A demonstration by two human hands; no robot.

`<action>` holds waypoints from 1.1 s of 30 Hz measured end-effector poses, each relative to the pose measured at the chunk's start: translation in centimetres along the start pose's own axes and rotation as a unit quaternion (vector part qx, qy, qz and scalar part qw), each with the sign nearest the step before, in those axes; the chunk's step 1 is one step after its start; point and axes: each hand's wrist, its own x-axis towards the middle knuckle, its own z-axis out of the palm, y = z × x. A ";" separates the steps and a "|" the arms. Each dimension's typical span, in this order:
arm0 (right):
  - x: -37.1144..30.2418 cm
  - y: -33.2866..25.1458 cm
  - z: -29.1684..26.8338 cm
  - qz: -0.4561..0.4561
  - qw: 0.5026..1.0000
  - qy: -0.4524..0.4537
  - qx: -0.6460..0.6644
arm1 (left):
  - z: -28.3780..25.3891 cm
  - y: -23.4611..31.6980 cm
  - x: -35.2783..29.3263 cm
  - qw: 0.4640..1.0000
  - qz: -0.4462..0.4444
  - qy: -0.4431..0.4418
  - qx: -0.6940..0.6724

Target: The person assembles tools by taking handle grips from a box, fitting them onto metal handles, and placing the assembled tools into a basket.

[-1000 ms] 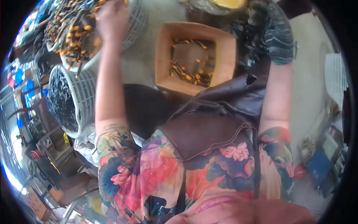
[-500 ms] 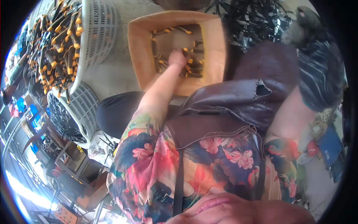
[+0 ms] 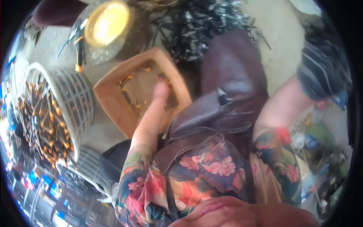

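our left hand [image 3: 162, 90] is inside the cardboard box [image 3: 113, 102], too blurred to tell how open or what it holds; orange-tipped tool handles [image 3: 126, 80] line the left and far sides. the box sits near our knee [image 3: 115, 160], seemingly for easy reach. our gloved right hand [image 3: 323, 60] is unreadable too.

The left hand [image 3: 162, 90] is badly blurred inside the box [image 3: 111, 94]; its fingers cannot be made out, nor whether anything is held in its grip. The right hand [image 3: 321, 32] is lost in dark blur near the right rim. The tools [image 3: 146, 69] in the box are too smeared to be counted. The lower basket [image 3: 90, 163] is partly hidden by the upper basket [image 3: 77, 99]. The black strips [image 3: 189, 30] are cut off by the top edge.
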 end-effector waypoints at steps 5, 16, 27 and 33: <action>-4.4 12.2 -12.8 0.143 0.920 -0.058 -0.361 | -4.1 -3.5 -2.5 0.990 -0.111 -0.091 0.002; -5.3 25.9 -21.0 0.267 0.630 -0.136 -0.716 | -18.9 -0.8 -5.8 0.732 -0.174 -0.131 -0.646; -3.3 24.6 -25.0 0.310 0.534 -0.213 -0.758 | -27.5 7.8 -7.5 0.679 -0.136 -0.020 -0.721; -0.3 11.7 -16.4 0.315 0.920 0.059 -0.226 | -29.8 6.9 -7.0 0.657 0.015 0.000 -0.754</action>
